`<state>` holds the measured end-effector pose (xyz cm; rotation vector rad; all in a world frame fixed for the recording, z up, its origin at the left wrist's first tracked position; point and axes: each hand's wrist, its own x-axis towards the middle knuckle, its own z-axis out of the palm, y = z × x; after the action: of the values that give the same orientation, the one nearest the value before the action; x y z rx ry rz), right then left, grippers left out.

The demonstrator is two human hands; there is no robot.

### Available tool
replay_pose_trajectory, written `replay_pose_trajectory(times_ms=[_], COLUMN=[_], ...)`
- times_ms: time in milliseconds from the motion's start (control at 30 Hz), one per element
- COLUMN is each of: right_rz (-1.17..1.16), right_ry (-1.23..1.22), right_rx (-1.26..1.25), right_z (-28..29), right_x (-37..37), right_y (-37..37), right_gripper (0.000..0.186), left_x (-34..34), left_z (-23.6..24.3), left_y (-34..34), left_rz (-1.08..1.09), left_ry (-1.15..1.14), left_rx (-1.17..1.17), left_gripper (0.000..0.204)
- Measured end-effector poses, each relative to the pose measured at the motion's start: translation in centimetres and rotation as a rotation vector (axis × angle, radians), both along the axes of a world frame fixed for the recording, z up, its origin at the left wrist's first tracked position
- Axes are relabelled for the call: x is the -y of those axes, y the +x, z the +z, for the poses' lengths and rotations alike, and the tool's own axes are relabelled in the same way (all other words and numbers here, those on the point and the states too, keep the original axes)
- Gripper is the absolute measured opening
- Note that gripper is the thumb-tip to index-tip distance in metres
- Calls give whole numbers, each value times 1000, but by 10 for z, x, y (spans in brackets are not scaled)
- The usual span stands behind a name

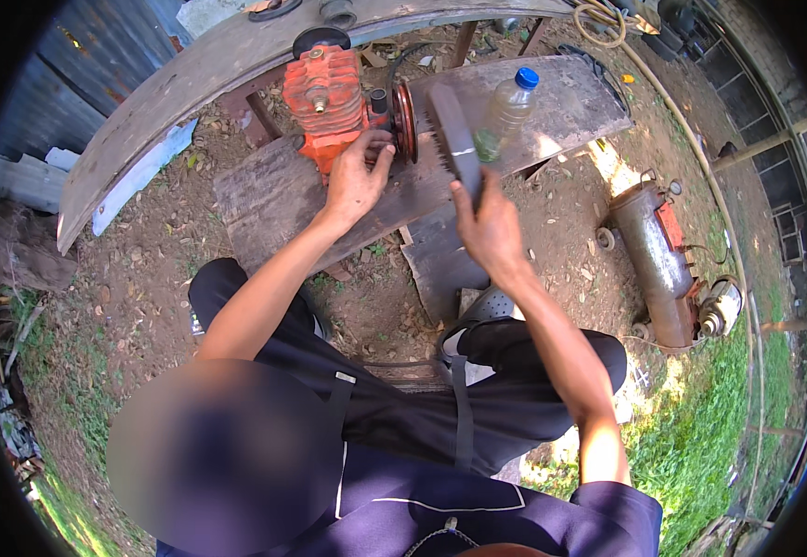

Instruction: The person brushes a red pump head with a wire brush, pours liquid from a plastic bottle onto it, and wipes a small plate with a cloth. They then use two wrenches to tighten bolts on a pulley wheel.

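Observation:
An orange finned compressor pump [322, 93] stands on a weathered wooden plank [264, 204], with a reddish pulley [406, 121] on its right side. My left hand [355, 176] has its fingers curled on the pump's lower right part beside the pulley; the fingertips are partly hidden. My right hand [489, 223] grips a long, dark brush [454, 130] with bristles along its left edge, held upright just right of the pulley. A clear plastic bottle [513, 102] with a blue cap stands behind the brush.
A rusty metal tank [649, 265] with fittings lies on the dirt at right. A curved board [129, 139] arches behind the plank, near corrugated metal sheets [69, 65]. A hose [677, 121] runs down the right side. My bent legs are below the plank.

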<state>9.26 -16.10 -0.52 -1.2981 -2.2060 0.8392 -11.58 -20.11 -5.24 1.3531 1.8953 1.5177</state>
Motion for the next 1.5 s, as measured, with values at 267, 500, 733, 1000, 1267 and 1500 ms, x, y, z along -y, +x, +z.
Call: replay_pose_trajectory(times_ms=[267,500,733,1000,1267,1500], right_rz=[-144,-183,-101,-115,-156,-216], right_ry=[198,173,173,192,163,194], right_rx=[95,126,144,204,213,149], right_z=[1,-22,-13,18,16,-36], right_x=[-6,27,8,-19,-27,15], right_y=[-90,-65,-64,-101,-111,-69], right_gripper=[38,39,40,36,44,39], left_x=[-1,-17,-17,-23,-27,-25], left_z=[-31,-37,-26,-54,-46,-49], left_y=[-34,-34,-33,-41,-36,-27], left_rz=[-367,-628,-562,-696,-640,-617], left_ry=[-21,6,-84,-50,-99,-75], left_rx=[105,500,675,647,754,796], left_gripper=[52,59,60,74,76,77])
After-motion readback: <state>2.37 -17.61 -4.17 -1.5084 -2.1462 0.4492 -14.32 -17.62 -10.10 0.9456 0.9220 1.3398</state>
